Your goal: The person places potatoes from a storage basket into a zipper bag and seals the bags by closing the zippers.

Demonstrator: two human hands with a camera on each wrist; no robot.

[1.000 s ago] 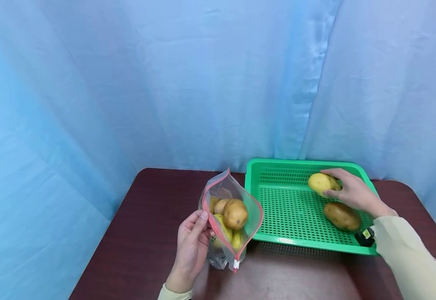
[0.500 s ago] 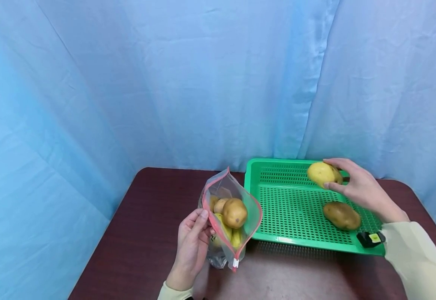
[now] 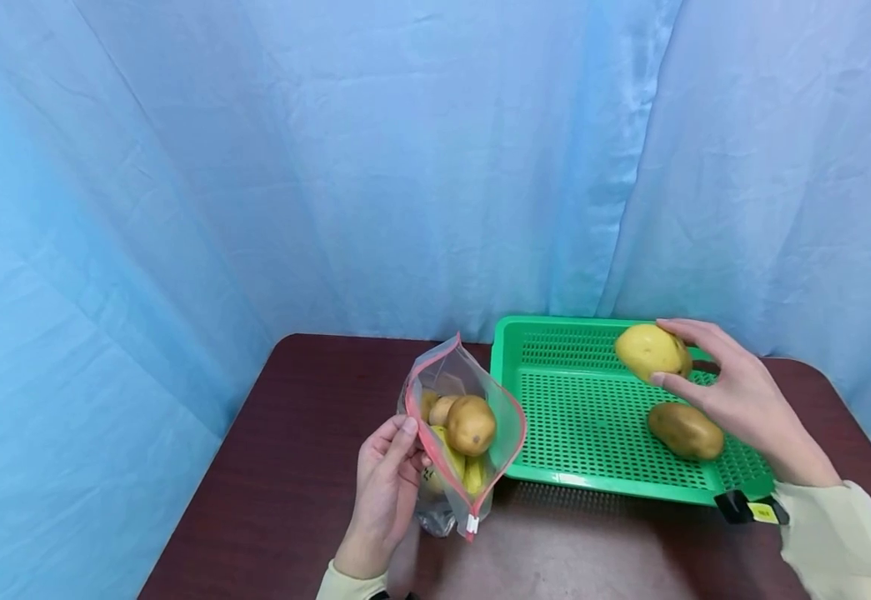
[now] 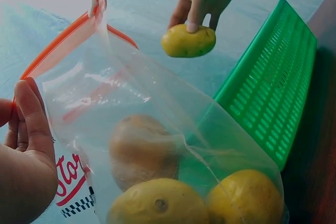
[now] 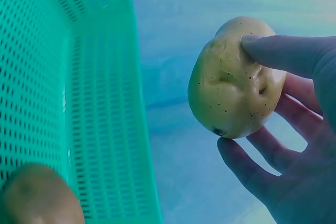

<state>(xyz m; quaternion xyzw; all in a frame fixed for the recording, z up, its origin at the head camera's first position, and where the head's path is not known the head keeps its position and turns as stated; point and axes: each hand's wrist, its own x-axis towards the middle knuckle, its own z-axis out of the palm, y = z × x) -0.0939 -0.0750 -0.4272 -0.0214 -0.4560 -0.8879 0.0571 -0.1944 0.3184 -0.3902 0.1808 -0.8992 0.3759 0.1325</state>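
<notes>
My left hand (image 3: 390,492) pinches the red-edged rim of a clear zip bag (image 3: 508,450) between thumb and fingers, and its mouth gapes. Inside the bag lie several potatoes, a brown one (image 3: 470,425) on top and yellow ones (image 4: 160,203) lower down. Over the right part of the green basket, my right hand (image 3: 743,400) holds a yellow potato (image 3: 648,350) between thumb and fingertips. The right wrist view shows dimples and dark specks on this yellow potato (image 5: 231,82). Below that hand, a brown potato (image 3: 685,431) lies on the basket floor.
The green perforated basket (image 3: 578,480) stands at the right rear of the dark red-brown table (image 3: 270,467), close beside the bag. Light blue curtains (image 3: 405,167) hang behind the table and on its left. A white slider (image 3: 473,524) sits at the bag's near corner.
My right hand has lifted the yellow potato off the basket floor and drawn slightly back to the right. My left hand and the bag have stayed in place.
</notes>
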